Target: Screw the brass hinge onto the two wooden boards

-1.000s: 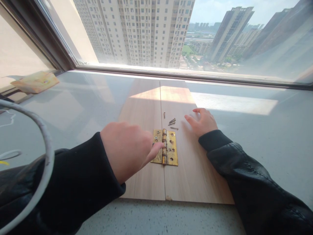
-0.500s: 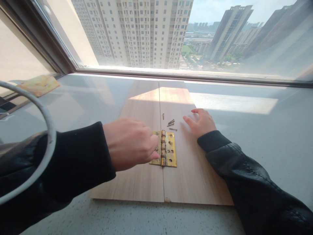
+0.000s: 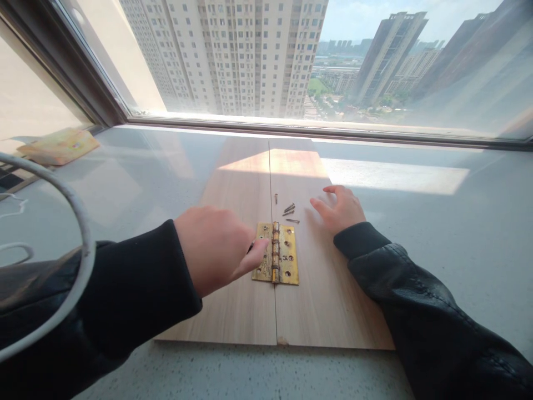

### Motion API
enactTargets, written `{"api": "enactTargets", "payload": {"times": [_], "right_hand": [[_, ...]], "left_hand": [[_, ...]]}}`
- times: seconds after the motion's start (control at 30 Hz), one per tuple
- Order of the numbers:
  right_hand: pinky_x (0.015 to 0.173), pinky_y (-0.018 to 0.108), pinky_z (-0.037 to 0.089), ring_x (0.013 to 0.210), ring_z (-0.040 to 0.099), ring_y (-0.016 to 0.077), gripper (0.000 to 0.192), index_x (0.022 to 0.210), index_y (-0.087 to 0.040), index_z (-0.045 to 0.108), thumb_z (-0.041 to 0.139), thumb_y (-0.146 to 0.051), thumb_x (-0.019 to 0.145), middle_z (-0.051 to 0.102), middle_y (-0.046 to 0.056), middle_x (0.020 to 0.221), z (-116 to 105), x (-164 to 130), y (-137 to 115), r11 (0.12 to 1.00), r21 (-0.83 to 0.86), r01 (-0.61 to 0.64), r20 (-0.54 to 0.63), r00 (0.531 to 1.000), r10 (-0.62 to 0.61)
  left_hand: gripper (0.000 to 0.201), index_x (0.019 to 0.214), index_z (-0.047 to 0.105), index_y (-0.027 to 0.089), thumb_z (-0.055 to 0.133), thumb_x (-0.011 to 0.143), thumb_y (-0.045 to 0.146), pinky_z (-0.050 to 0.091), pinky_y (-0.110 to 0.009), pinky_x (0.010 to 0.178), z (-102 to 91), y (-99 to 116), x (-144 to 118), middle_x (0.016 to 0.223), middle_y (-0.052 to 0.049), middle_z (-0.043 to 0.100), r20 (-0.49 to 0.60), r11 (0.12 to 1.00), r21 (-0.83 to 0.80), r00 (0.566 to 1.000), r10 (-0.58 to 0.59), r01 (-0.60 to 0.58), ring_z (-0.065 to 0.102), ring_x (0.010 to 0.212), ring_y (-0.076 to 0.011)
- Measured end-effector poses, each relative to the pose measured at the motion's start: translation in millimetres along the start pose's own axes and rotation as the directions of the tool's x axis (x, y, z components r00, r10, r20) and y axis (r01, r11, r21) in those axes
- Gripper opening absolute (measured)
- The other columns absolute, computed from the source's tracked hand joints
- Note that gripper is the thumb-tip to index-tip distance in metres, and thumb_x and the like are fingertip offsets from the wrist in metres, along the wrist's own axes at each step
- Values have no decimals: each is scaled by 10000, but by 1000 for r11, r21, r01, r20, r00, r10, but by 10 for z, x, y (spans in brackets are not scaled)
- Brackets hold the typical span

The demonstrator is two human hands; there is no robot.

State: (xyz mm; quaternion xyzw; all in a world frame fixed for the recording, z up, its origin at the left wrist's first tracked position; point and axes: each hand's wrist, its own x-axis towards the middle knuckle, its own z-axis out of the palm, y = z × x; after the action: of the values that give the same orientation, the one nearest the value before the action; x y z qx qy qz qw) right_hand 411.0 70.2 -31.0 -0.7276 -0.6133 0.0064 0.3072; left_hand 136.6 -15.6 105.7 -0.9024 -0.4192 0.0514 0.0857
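My left hand (image 3: 219, 247) is closed in a fist over the left leaf of a worn brass hinge (image 3: 286, 256). A small dark bit shows between thumb and fingers; what it belongs to is hidden. The hinge lies across the seam of two pale wood boards, the left board (image 3: 225, 319) and the right board (image 3: 325, 311). Holes show in its right leaf, with nothing in them that I can make out. Resting on the right board, my right hand (image 3: 339, 208) has its fingers apart and holds nothing. Several loose screws (image 3: 288, 209) lie between it and the hinge.
The boards lie on a speckled pale sill (image 3: 441, 255) below a large window (image 3: 233, 66). A white loop of cable or tube (image 3: 79, 211) hangs at the left in front of my sleeve. A yellowish block (image 3: 62, 145) sits in the back left corner.
My left fist has turned at the wrist and lifted slightly, uncovering more of the hinge's left leaf. The right hand rests as before. The view has shifted a little.
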Motion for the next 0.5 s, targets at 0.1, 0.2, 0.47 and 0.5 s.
{"api": "enactTargets", "payload": {"times": [0.1, 0.2, 0.47, 0.5], "right_hand": [[943, 465, 470, 1061, 585, 228, 397, 1099, -165, 622, 652, -481, 861, 626, 83, 1139, 7, -3, 0, 1000, -1, -3, -2, 1000, 3], [937, 465, 466, 1057, 579, 232, 404, 1091, -166, 622, 663, -483, 845, 624, 82, 1123, 15, -10, 2, 1000, 3, 1, -6, 1000, -1], [884, 442, 443, 955, 556, 227, 231, 814, -175, 629, 654, -405, 808, 637, 63, 904, -149, -110, -204, 966, 90, 244, 26, 969, -247], [850, 407, 452, 879, 563, 198, 221, 751, -180, 611, 644, -386, 822, 625, 36, 820, -179, -129, -240, 945, 122, 304, 63, 948, -313]], "left_hand": [[540, 568, 606, 188, 330, 991, 378, 205, -298, 441, 25, -37, 36, 510, -45, 582, -42, 988, 63, 989, 142, -139, 414, 416, -158], [503, 602, 611, 184, 348, 995, 356, 249, -307, 431, 60, -84, 41, 532, -40, 596, -92, 963, 115, 963, 253, -242, 469, 430, -160], [416, 664, 557, 194, 399, 1001, 379, 346, -337, 459, 87, -216, 52, 606, -22, 595, -120, 866, 182, 864, 489, -465, 561, 512, -185], [392, 668, 553, 195, 434, 991, 382, 369, -340, 479, 75, -226, 61, 622, -21, 599, -125, 846, 194, 843, 523, -496, 565, 528, -186]]}}
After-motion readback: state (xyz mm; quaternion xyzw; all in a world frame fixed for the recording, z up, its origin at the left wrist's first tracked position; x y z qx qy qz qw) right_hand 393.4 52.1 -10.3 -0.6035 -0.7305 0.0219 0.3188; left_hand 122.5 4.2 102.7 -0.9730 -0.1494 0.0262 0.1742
